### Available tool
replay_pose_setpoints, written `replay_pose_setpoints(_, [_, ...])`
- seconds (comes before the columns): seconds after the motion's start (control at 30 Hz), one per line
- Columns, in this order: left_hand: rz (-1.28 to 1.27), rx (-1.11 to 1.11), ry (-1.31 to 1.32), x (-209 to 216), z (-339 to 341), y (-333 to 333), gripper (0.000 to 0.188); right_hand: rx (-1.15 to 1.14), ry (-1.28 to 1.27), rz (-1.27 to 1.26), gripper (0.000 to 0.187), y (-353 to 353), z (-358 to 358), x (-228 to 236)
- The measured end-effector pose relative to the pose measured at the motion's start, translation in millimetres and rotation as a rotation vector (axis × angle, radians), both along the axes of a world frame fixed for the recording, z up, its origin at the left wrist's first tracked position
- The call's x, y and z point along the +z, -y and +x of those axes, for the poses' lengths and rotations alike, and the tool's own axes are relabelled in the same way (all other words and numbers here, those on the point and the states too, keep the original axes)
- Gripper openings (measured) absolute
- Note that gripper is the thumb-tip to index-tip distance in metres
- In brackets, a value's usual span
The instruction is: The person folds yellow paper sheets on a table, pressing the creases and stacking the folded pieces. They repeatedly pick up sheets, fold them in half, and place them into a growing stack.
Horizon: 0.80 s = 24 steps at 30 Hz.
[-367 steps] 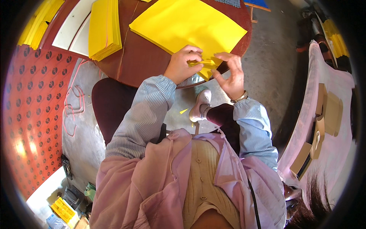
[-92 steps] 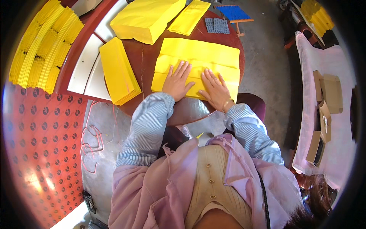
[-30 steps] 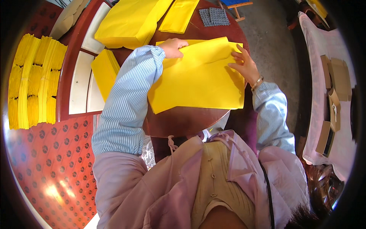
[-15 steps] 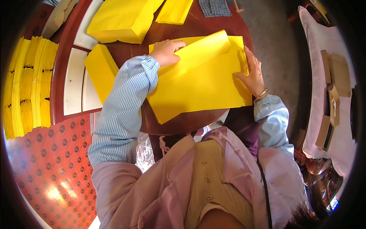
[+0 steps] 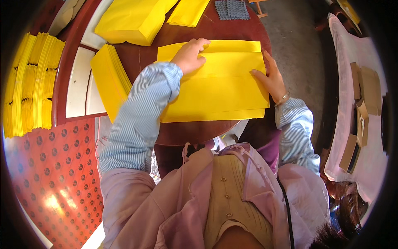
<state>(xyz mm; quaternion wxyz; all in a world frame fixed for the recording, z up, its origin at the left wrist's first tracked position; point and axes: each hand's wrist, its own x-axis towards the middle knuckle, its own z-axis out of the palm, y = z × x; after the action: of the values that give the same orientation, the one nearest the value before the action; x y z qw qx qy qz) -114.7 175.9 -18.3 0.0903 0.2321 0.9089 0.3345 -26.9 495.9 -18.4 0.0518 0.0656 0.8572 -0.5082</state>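
Yellow sheets [image 5: 219,93] are spread in layers near the front edge of the dk-red counter [image 5: 186,135], w/ edges offset at top & bottom. Their upper L part is touched by the L hand [image 5: 191,56]: fingers curled, thumb & index held apart; whether a sheet is pinched in that grip can't be told. The R edge is flanked by the R hand [image 5: 273,79], thumb laid on top, fingers stretched along the side, grip loose & spread. A yellow stack [image 5: 108,74] is set just L; behind, a thick yellow block [image 5: 128,20], a narrow yellow bundle [image 5: 188,11] & a grey bumpy mat [image 5: 232,10] are placed. Far R, cardboard boxes [image 5: 370,91] are seen on pink cloth [image 5: 340,120].
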Motion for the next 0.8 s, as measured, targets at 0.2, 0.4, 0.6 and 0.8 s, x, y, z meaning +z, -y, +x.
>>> replay_pose_setpoints(0.2, [-0.014, 0.124, -0.369, -9, 108, 3, 0.054, 0.012, 0.329, -0.787, 0.066, -36, 48, 12])
replay_pose_setpoints(0.4, [0.028, 0.186, -0.317, -11, 137, -2, 0.054, 0.287, 0.124, -0.824, 0.072, -35, 72, 3])
replay_pose_setpoints(0.6, [-0.03, 0.092, -0.305, -5, 133, 8, 0.056, 0.324, -0.637, 0.547, 0.039, -26, 57, 9])
replay_pose_setpoints(0.8, [-0.019, -0.056, -0.196, 10, 122, 39, 0.045, 0.642, -0.7, 0.665, 0.041, -21, 29, 20])
